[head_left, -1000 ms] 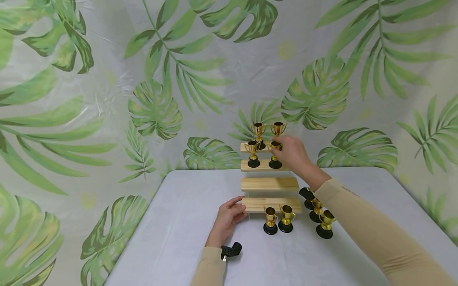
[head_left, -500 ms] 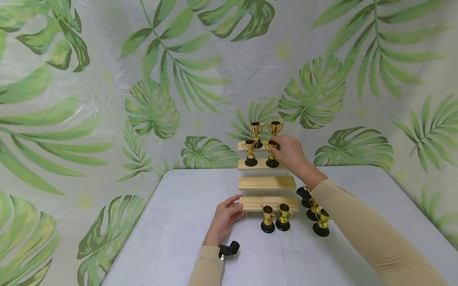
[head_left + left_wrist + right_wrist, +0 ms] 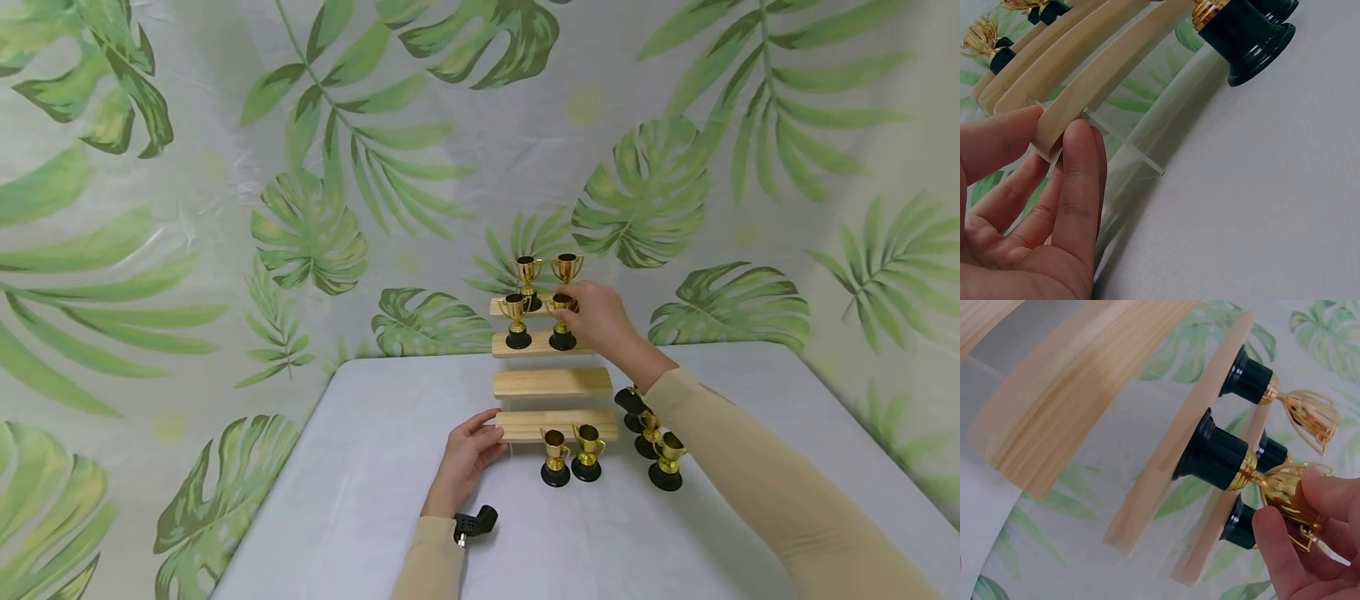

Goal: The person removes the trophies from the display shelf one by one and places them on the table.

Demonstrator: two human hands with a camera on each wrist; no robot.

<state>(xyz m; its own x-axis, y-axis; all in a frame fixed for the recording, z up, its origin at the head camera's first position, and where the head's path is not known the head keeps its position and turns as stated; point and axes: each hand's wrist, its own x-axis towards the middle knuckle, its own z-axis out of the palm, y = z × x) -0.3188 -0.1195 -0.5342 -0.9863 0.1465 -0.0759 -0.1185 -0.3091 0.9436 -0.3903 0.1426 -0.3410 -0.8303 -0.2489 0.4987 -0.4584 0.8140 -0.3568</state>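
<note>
My right grip [image 3: 1319, 565] pinches a gold cup [image 3: 1244, 474]; its base seems to touch the second board down [image 3: 1147, 494]. My left grip [image 3: 467, 454] pinches the bottom board [image 3: 555, 423]. Only the head view shows more cups [image 3: 666, 473] on the counter [image 3: 390, 483] by the right sleeve [image 3: 780, 492].

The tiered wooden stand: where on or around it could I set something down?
The lower two shelves look bare, between the upper two shelves and two miniature trophy cups in front. The white tablecloth is open left of the left hand. It's crowded on the upper two shelves, around the right hand, and at the trophy cluster on the right.
</note>
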